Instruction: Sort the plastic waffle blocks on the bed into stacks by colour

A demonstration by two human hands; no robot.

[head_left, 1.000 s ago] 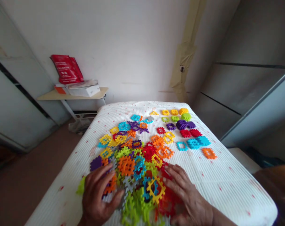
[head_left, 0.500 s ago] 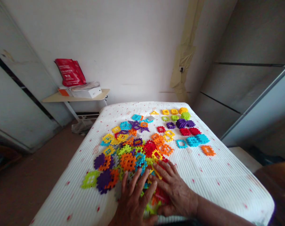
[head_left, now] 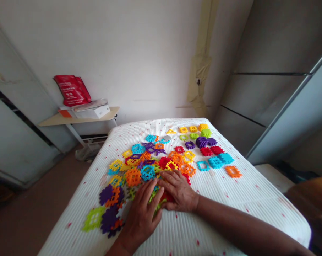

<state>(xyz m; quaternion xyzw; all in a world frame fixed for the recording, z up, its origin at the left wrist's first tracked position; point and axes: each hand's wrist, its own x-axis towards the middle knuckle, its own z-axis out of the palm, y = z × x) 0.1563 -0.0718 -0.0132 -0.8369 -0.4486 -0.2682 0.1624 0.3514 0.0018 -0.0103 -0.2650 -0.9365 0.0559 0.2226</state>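
A heap of colourful plastic interlocking tiles point(head_left: 133, 176) lies on a white quilted bed cover point(head_left: 192, 227). My left hand point(head_left: 143, 215) rests palm down over the near part of the heap, its fingers stretched forward and holding nothing visible. Beside it, my right hand point(head_left: 179, 190) lies flat across red and green tiles with its fingertips close to the left hand's. A blue tile point(head_left: 148, 172) and a yellow frame tile point(head_left: 172, 165) sit just beyond the fingers. What is under both palms is hidden.
Tiles grouped by colour stand at the far right: yellow point(head_left: 203, 127), purple point(head_left: 202, 142), red point(head_left: 217, 150) and blue point(head_left: 225, 158). A lone orange tile point(head_left: 233, 171) lies nearer. Left of the bed, a small table point(head_left: 53, 120) carries a red bag point(head_left: 72, 90) and a white box point(head_left: 93, 111).
Both hands have moved forward, pushing the near tiles away from me and more tightly together. A blue tile now shows at the heap's middle. The camera view has shifted slightly.
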